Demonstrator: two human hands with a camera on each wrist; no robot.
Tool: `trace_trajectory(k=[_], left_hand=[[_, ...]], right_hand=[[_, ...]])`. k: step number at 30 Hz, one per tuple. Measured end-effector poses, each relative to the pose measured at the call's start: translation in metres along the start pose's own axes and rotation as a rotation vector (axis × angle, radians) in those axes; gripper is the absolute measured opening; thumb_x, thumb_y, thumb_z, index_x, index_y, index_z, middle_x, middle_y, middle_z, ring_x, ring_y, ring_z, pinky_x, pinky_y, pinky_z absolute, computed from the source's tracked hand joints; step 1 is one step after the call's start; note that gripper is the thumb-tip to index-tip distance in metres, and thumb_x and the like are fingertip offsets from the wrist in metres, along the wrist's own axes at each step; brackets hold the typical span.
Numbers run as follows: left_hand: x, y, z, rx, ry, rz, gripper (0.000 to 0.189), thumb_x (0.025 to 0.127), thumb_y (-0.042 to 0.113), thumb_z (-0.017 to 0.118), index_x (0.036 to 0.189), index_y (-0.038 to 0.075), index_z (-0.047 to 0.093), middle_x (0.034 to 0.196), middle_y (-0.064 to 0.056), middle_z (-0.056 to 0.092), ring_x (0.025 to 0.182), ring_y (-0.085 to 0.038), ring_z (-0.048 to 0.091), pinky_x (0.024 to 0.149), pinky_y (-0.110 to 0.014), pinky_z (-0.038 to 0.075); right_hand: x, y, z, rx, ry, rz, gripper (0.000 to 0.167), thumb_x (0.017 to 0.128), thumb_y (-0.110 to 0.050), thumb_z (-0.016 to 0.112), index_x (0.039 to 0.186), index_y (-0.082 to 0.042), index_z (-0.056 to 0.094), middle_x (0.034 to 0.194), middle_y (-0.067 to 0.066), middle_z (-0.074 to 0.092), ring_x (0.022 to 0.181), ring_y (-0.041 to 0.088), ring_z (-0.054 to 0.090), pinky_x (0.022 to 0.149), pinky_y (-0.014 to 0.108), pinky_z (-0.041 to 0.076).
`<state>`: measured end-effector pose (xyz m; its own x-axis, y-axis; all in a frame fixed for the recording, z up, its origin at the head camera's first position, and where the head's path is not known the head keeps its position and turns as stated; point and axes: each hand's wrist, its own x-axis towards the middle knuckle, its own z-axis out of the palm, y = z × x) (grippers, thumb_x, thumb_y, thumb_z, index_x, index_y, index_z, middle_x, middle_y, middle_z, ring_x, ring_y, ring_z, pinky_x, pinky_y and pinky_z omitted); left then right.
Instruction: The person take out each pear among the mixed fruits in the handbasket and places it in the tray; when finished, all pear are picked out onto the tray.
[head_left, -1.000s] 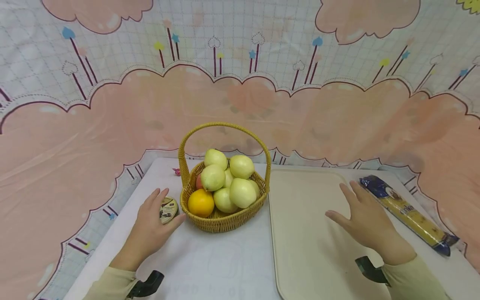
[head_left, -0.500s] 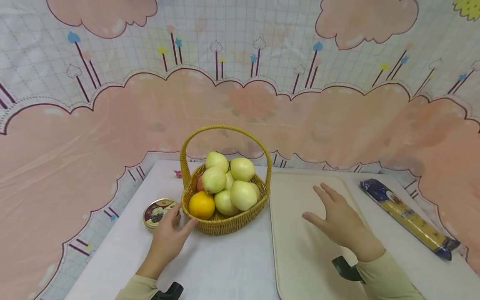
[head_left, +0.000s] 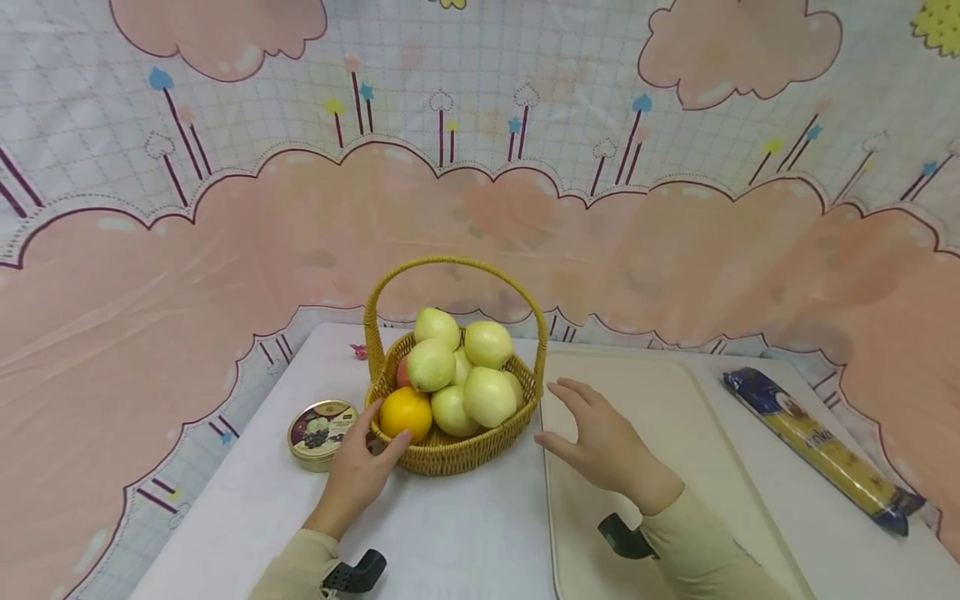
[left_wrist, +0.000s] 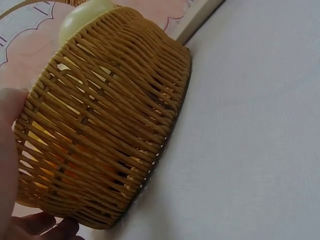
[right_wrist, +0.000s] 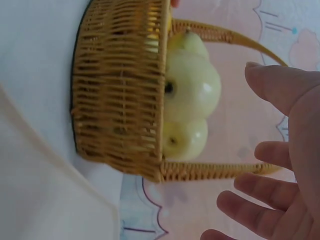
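A woven wicker basket (head_left: 450,458) with a tall arched handle (head_left: 453,260) stands on the table. Piled inside are several pale green fruits (head_left: 490,397), an orange (head_left: 407,414) and part of a reddish fruit (head_left: 402,372). My left hand (head_left: 358,467) spans the basket's front left corner, its thumb at the rim and its fingers along the left side. In the left wrist view, fingertips (left_wrist: 55,227) lie right at the wicker. My right hand (head_left: 607,442) hovers over the tray's left part, fingers spread toward the basket's right side and apart from it.
A round tin (head_left: 321,429) with fruit pictures lies left of the basket. To the right is a large beige tray (head_left: 637,375), and beyond it a long blue and yellow packet (head_left: 821,450). A small pink object (head_left: 359,351) sits behind. A patterned curtain (head_left: 637,250) closes the back.
Both hands have closed in on the basket: the left has moved right from over the tin to the basket's corner, the right has moved left across the tray. The basket has stayed put.
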<state>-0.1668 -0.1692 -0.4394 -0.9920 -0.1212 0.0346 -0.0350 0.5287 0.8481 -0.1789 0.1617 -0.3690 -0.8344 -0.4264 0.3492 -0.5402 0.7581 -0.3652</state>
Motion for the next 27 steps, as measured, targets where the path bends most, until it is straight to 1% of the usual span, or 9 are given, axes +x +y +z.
trace_trajectory(k=[4,7,13,18,23,27], left_hand=[[0.002,-0.002,0.003,-0.048,-0.003,0.001,0.077,0.098,0.038,0.065,0.157,0.007,0.027,0.157,-0.026,0.027,0.143,-0.044,0.028,0.116,-0.057,0.025],[0.004,-0.003,0.006,-0.080,-0.001,0.010,0.075,0.098,0.035,0.065,0.156,0.007,0.027,0.158,-0.024,0.027,0.143,-0.042,0.028,0.116,-0.056,0.025],[0.001,-0.004,0.008,-0.093,0.016,0.020,0.074,0.098,0.034,0.065,0.156,0.008,0.027,0.159,-0.023,0.027,0.144,-0.042,0.027,0.116,-0.057,0.024],[0.000,-0.006,0.009,-0.093,0.034,0.029,0.074,0.098,0.035,0.065,0.155,0.008,0.029,0.158,-0.023,0.027,0.144,-0.043,0.028,0.116,-0.057,0.025],[0.001,-0.009,0.010,-0.107,0.037,0.019,0.073,0.098,0.034,0.065,0.155,0.008,0.028,0.159,-0.023,0.027,0.144,-0.042,0.027,0.116,-0.057,0.024],[0.000,-0.009,0.010,-0.113,0.029,0.008,0.073,0.098,0.033,0.065,0.156,0.008,0.026,0.159,-0.023,0.027,0.144,-0.042,0.027,0.116,-0.057,0.024]], right_hand=[[0.009,-0.006,0.010,0.036,-0.019,-0.029,0.068,0.091,-0.037,0.073,0.140,0.004,0.051,0.143,0.023,0.050,0.130,0.040,0.050,0.101,0.057,0.046],[0.015,-0.009,0.016,0.071,-0.041,-0.044,0.067,0.092,-0.034,0.073,0.142,0.004,0.050,0.142,0.022,0.050,0.130,0.038,0.049,0.104,0.054,0.044],[0.028,-0.013,0.031,0.178,-0.074,-0.052,0.062,0.090,-0.023,0.077,0.139,0.005,0.050,0.137,0.020,0.054,0.128,0.037,0.051,0.106,0.050,0.044],[0.036,-0.015,0.044,0.217,-0.040,-0.036,0.064,0.088,-0.019,0.079,0.139,0.006,0.049,0.136,0.022,0.054,0.126,0.039,0.052,0.104,0.051,0.044],[0.044,-0.017,0.052,0.260,-0.020,0.011,0.068,0.087,-0.022,0.078,0.142,0.004,0.048,0.137,0.020,0.054,0.126,0.036,0.052,0.105,0.050,0.044],[0.050,-0.017,0.058,0.283,-0.012,0.025,0.069,0.088,-0.024,0.077,0.143,0.005,0.046,0.137,0.021,0.054,0.125,0.036,0.052,0.103,0.052,0.045]])
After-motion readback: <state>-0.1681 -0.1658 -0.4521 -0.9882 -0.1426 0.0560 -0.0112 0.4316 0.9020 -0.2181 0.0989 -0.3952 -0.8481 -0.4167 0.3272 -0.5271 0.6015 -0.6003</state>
